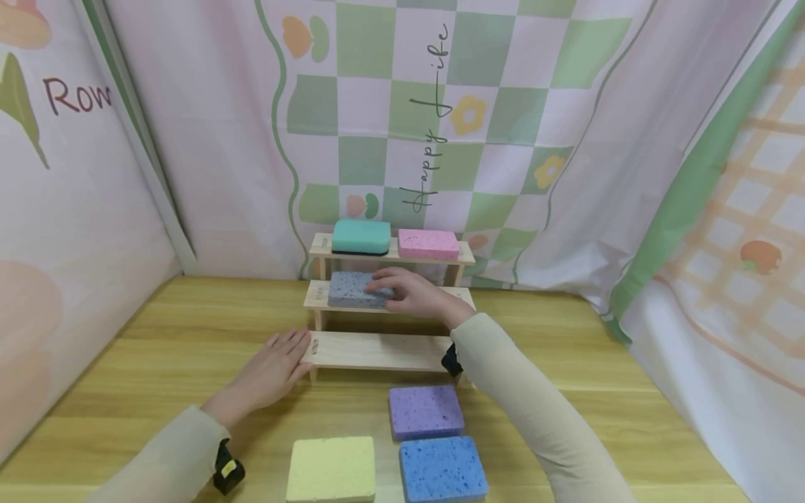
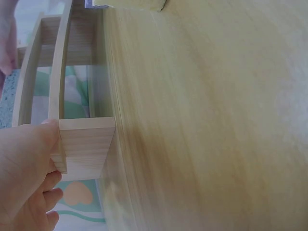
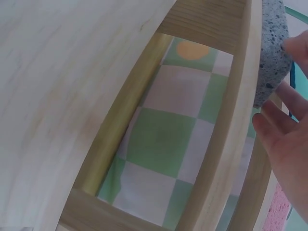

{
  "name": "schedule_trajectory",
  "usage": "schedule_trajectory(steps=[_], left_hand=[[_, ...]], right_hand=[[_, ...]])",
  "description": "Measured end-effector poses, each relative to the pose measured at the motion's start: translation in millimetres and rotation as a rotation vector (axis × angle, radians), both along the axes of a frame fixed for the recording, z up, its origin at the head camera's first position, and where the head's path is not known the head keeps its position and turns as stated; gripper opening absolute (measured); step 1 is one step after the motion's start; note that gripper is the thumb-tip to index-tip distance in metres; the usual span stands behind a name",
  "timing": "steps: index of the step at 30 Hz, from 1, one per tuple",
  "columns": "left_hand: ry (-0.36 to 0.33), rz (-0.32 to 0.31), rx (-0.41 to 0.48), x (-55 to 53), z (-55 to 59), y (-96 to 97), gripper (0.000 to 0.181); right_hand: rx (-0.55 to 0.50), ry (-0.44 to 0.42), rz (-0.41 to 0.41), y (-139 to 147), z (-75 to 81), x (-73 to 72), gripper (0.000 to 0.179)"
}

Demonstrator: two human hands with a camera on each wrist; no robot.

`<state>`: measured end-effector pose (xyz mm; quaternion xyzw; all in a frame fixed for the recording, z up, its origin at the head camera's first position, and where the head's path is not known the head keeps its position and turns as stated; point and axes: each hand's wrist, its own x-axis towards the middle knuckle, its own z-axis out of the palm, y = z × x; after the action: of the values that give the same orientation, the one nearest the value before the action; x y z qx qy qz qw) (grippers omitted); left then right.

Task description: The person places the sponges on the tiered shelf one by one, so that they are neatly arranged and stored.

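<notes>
Curtain [image 1: 490,49]: is hanging behind everything, showing green and white checks and the sideways words "Happy Life".
Table [image 1: 541,419]: is spreading out in front of it, showing yellowish wood grain.
Wooden stand [image 1: 383,349]: is standing there in three rising steps, the highest lying nearest the checks.
Left hand [image 1: 270,367]: is grasping the left end of the lowest step, thumb and fingers bending about its corner.
Right hand [image 1: 418,293]: is grasping the right end of the gray sponge [image 1: 358,289], its fingers curving over the top.
Yellow sponge [image 1: 331,468]: is lying flat on the table.
Blue sponge [image 1: 443,468]: is lying to the right of the yellow one.
Purple sponge [image 1: 425,412]: is lying just beyond the blue one, near the stand's front.
Gray sponge: is resting on the middle step, toward its left end.
Teal sponge [image 1: 361,237]: is sitting on the top step's left half, a dark layer showing underneath.
Pink sponge [image 1: 429,244]: is sitting just right of the teal one.
</notes>
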<state>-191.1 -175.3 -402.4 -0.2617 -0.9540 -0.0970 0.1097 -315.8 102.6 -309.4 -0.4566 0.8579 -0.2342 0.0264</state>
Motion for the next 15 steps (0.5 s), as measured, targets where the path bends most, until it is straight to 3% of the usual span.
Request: schedule_trajectory(steps=[15], left_hand=[[0.000, 0.007, -0.004, -1.8, -2.8, -0.2, 0.054]], right_hand=[[-0.075, 0.025, -0.020, 14.6, 6.3, 10.9, 0.039]])
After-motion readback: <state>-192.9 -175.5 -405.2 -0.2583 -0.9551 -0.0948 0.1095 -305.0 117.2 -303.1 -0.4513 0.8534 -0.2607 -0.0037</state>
